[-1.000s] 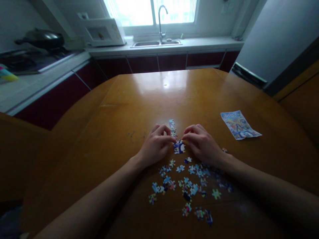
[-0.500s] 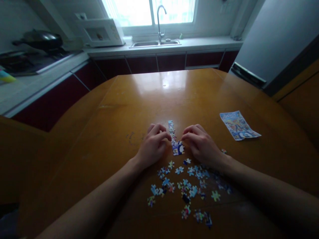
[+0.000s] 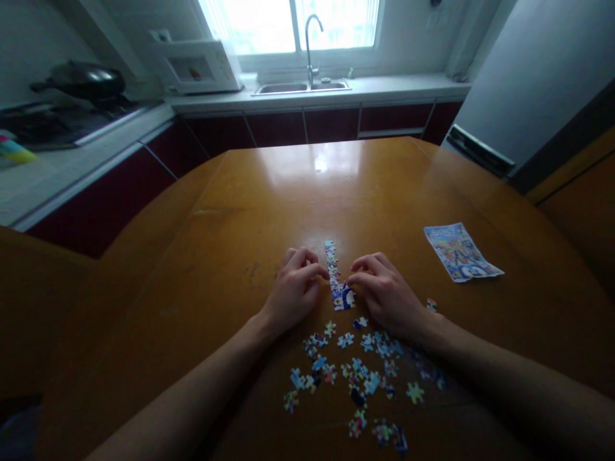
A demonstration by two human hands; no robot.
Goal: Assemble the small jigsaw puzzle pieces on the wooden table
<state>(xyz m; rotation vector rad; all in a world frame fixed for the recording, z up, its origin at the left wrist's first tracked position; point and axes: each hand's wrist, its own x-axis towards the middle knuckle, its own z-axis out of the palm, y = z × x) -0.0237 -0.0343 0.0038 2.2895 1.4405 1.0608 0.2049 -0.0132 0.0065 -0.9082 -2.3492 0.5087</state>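
Note:
An L-shaped run of joined jigsaw puzzle pieces [image 3: 332, 261] lies flat on the wooden table, a narrow strip with a wider dark-blue and white part at its near end. My left hand [image 3: 298, 285] rests at its left side, fingers curled and a fingertip against the strip's edge. On the other side is my right hand [image 3: 384, 291], its fingers bent and pinched together at the upper right of the wider part. Any small piece under those fingertips is hidden. Loose puzzle pieces [image 3: 371, 382] are scattered nearer to me, some in the shade of my right forearm.
A creased picture sheet [image 3: 459, 251] lies to the right on the wooden table [image 3: 269, 198]. One loose piece [image 3: 431, 305] sits beside my right wrist. Past the table are a counter with a sink [image 3: 283, 88], a microwave [image 3: 199, 67], a wok [image 3: 84, 80] on the stove and a fridge [image 3: 523, 83].
The view has tilted slightly, so everything sits a little lower. My right fingertips have shifted slightly closer to the joined pieces; my left hand stays at the strip's left edge.

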